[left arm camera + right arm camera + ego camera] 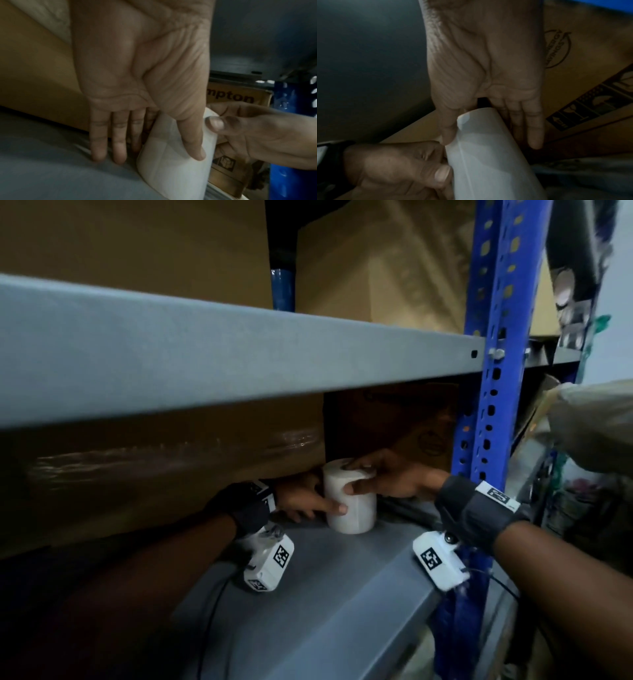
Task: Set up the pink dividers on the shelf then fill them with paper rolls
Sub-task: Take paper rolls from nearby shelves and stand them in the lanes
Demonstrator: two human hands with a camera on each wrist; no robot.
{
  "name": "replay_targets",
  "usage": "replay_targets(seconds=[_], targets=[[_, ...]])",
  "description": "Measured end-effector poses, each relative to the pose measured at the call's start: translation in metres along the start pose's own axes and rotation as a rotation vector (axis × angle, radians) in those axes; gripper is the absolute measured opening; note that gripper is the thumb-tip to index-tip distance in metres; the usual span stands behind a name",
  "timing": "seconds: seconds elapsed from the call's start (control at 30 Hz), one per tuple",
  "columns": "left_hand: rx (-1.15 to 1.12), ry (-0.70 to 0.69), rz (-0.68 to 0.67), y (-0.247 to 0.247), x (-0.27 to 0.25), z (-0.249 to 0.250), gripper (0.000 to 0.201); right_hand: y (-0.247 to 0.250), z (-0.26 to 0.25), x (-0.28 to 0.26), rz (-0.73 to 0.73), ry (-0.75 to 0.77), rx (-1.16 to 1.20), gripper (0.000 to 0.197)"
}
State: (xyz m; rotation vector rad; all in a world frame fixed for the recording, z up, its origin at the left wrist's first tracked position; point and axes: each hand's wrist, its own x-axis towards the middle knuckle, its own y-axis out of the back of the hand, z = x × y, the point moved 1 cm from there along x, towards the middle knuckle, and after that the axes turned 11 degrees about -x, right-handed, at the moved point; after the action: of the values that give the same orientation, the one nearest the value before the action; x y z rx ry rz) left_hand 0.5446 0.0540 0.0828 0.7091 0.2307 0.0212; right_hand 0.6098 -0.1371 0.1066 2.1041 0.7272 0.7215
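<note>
Two hands meet on one white cylindrical paper roll (350, 497), which stands upright on the grey metal shelf board (342, 594), deep under the grey shelf above. The right hand (394, 477) clamps it from the top and the right: the thumb lies across the near side, and the fingers curl over the upper rim and behind, where they are hidden. The left hand (301, 498) comes from the left, its thumb stretched flat along the lower front of the roll. In the left wrist view its other fingers (118, 136) lie straight between the roll and the large brown taped cardboard box (154, 467) just left of that hand; whether they press the roll's far side cannot be told.

The roll's base is cut off in both wrist views, and its rear is covered by the hands. Behind the right hand stands a second brown cardboard box with dark printed marks (411, 426), its lettering only partly legible in the gloom. A blue perforated steel upright (493, 371) rises just to the right of the right hand. Everything past that post is blurred and dim. The whole lower shelf is in shadow. No pink divider can be made out in any view.
</note>
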Motion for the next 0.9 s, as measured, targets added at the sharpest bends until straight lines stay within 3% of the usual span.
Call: replay_targets(seconds=[0.17,0.37,0.6,0.73,0.9], targets=[[0.005,-0.043,-0.029,0.000,-0.015,0.002,0.062,0.004,-0.001,-0.013,0.014,0.086,0.007,0.048],[-0.062,-0.084,-0.137,-0.013,-0.076,0.026,0.070,0.026,-0.025,-0.067,0.024,0.207,0.060,0.052],[-0.123,-0.236,-0.138,-0.049,-0.183,0.068,0.062,0.050,-0.060,-0.167,0.112,0.369,0.234,0.040],[-0.173,-0.420,-0.173,-0.086,-0.247,0.088,0.059,0.056,-0.077,-0.230,0.124,0.452,0.271,0.038],[-0.370,-0.527,-0.046,-0.141,-0.325,0.090,0.057,0.054,-0.097,-0.302,0.131,0.534,0.343,0.033]])
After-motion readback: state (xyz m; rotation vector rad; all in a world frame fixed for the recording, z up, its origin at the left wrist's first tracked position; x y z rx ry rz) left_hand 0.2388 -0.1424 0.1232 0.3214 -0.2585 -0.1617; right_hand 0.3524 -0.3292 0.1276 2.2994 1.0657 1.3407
